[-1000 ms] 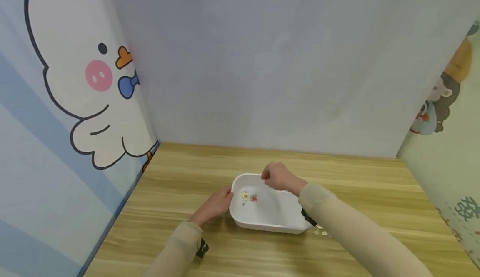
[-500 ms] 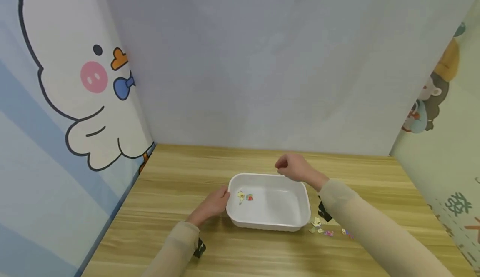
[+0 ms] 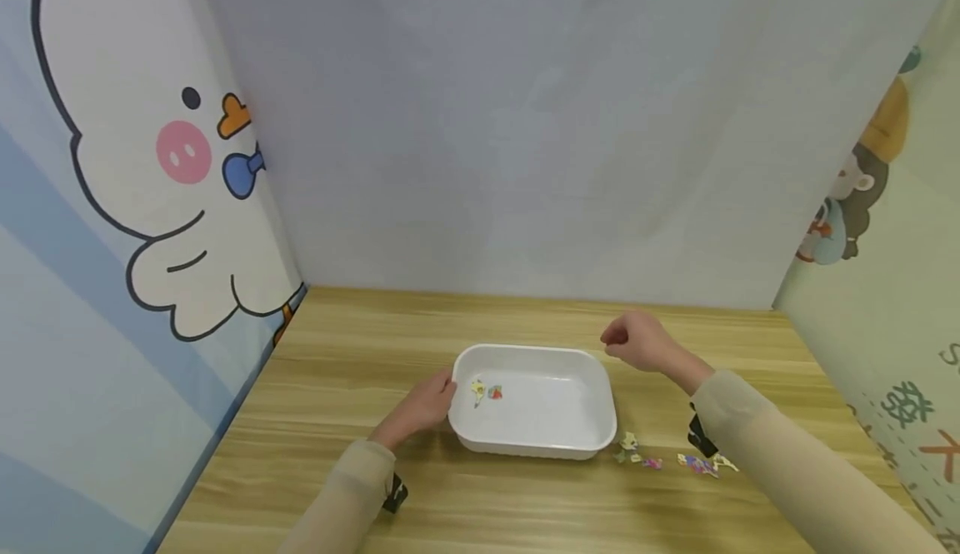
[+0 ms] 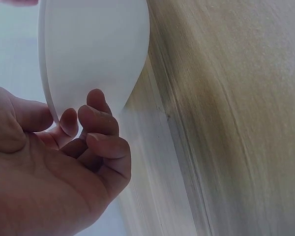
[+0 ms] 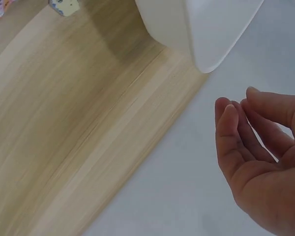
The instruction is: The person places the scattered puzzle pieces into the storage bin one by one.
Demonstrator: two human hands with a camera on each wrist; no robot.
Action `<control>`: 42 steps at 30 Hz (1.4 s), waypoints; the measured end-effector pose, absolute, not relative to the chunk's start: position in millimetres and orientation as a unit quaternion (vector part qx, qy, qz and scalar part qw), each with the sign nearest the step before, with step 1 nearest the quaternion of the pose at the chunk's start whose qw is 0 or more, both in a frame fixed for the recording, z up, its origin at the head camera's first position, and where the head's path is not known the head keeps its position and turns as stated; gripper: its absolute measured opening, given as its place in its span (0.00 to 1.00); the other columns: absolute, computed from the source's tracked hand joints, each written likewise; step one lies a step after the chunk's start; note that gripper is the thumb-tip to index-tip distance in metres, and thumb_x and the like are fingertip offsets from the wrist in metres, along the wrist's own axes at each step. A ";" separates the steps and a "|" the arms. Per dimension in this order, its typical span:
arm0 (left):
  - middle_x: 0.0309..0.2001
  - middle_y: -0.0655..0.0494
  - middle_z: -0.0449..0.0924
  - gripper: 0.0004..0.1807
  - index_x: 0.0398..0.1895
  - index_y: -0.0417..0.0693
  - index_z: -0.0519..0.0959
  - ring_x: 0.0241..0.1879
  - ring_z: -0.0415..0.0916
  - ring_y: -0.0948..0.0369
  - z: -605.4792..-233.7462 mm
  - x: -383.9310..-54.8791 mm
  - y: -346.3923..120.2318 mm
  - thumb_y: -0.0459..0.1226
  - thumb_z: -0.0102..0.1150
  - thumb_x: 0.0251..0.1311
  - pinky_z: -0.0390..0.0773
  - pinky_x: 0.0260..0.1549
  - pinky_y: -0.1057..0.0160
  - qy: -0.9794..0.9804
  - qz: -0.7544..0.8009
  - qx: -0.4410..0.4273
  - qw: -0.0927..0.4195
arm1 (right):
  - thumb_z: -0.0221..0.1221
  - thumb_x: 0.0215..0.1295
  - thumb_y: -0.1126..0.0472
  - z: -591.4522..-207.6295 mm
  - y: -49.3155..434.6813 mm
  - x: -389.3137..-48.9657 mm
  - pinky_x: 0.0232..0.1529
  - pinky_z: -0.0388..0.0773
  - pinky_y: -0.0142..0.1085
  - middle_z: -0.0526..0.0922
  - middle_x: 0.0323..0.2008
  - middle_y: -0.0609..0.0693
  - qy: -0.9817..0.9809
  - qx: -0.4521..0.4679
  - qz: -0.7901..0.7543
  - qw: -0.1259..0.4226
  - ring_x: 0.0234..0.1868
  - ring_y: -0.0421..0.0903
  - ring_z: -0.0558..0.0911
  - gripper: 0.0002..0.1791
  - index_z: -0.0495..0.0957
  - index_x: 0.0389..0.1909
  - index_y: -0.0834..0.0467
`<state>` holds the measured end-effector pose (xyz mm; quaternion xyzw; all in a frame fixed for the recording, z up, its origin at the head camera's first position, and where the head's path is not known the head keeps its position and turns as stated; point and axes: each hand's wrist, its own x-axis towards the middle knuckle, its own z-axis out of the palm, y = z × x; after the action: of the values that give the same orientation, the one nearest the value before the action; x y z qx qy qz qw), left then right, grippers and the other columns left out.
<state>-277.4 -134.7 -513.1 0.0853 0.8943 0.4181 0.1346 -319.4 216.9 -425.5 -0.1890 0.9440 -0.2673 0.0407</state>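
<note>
A white plastic basin [image 3: 534, 446] with rounded corners stands on the table. My left hand [image 3: 426, 402] holds its left end; in the left wrist view the thumb and index finger pinch the basin rim [image 4: 45, 73] while the other fingers curl loosely below. Inside the basin, near its left end, lie a small flat yellowish piece [image 3: 477, 391] and a small red-and-grey piece [image 3: 495, 391]. My right hand [image 3: 641, 342] hovers beyond the basin's far right corner. Its fingers are loosely bent, with the tips gathered near the thumb, and nothing shows between them in the right wrist view.
Several small flat printed pieces lie on the wooden table [image 3: 360, 329] right of the basin, among them a yellow one [image 3: 628, 441], a pink one [image 3: 652, 463] and a purple-blue one [image 3: 699, 465]. A pale curtain [image 3: 525, 137] closes off the table's far edge.
My right hand has moved from above the basin's far rim to the right, clear of it. More loose pieces at the right now show. My left hand has stayed on the basin.
</note>
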 end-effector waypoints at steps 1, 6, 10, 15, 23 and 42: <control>0.37 0.51 0.74 0.20 0.63 0.37 0.66 0.32 0.71 0.58 -513.0 -277.2 -134.9 0.38 0.37 0.74 0.72 0.32 0.57 0.894 0.419 0.085 0.135 | 0.62 0.59 0.70 -426.6 219.1 -318.4 0.37 0.77 0.44 0.82 0.33 0.56 0.944 -0.191 -0.266 0.039 0.36 0.53 0.81 0.08 0.81 0.39 0.70; 0.35 0.51 0.74 0.20 0.62 0.36 0.66 0.31 0.71 0.58 -513.0 -276.7 -134.9 0.37 0.37 0.74 0.71 0.31 0.58 0.893 0.420 0.084 0.135 | 0.63 0.57 0.69 -433.4 230.4 -313.0 0.39 0.77 0.46 0.83 0.34 0.58 0.943 -0.191 -0.268 0.045 0.37 0.54 0.80 0.10 0.80 0.39 0.70; 0.35 0.52 0.74 0.20 0.61 0.36 0.66 0.32 0.71 0.58 -514.6 -277.8 -134.1 0.38 0.36 0.74 0.71 0.31 0.58 0.895 0.418 0.083 0.135 | 0.63 0.57 0.68 -438.1 238.4 -307.7 0.40 0.77 0.46 0.82 0.36 0.60 0.941 -0.187 -0.275 0.056 0.38 0.56 0.81 0.12 0.79 0.40 0.71; 0.35 0.51 0.74 0.19 0.60 0.36 0.67 0.32 0.71 0.58 -514.5 -278.3 -134.2 0.37 0.36 0.74 0.71 0.31 0.58 0.894 0.419 0.082 0.135 | 0.64 0.57 0.68 -447.6 248.9 -300.5 0.39 0.77 0.45 0.83 0.35 0.58 0.941 -0.185 -0.275 0.063 0.38 0.54 0.81 0.12 0.79 0.40 0.71; 0.36 0.51 0.74 0.19 0.61 0.35 0.66 0.33 0.71 0.57 -512.8 -278.0 -134.0 0.37 0.36 0.74 0.71 0.32 0.58 0.895 0.418 0.086 0.131 | 0.64 0.58 0.66 -468.4 261.5 -285.3 0.38 0.78 0.44 0.83 0.35 0.57 0.935 -0.167 -0.305 0.066 0.36 0.51 0.81 0.12 0.80 0.40 0.70; 0.32 0.52 0.72 0.18 0.59 0.37 0.67 0.29 0.69 0.58 -515.2 -276.9 -133.9 0.38 0.36 0.74 0.70 0.27 0.60 0.887 0.433 0.075 0.140 | 0.72 0.48 0.63 -503.2 267.1 -257.4 0.33 0.75 0.37 0.82 0.31 0.53 0.924 -0.184 -0.329 0.072 0.31 0.47 0.78 0.16 0.81 0.35 0.68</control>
<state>-276.9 -133.9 -515.2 0.0753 0.8875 0.4327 0.1396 -257.4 267.1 -503.2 -0.1835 0.9237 -0.3285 0.0716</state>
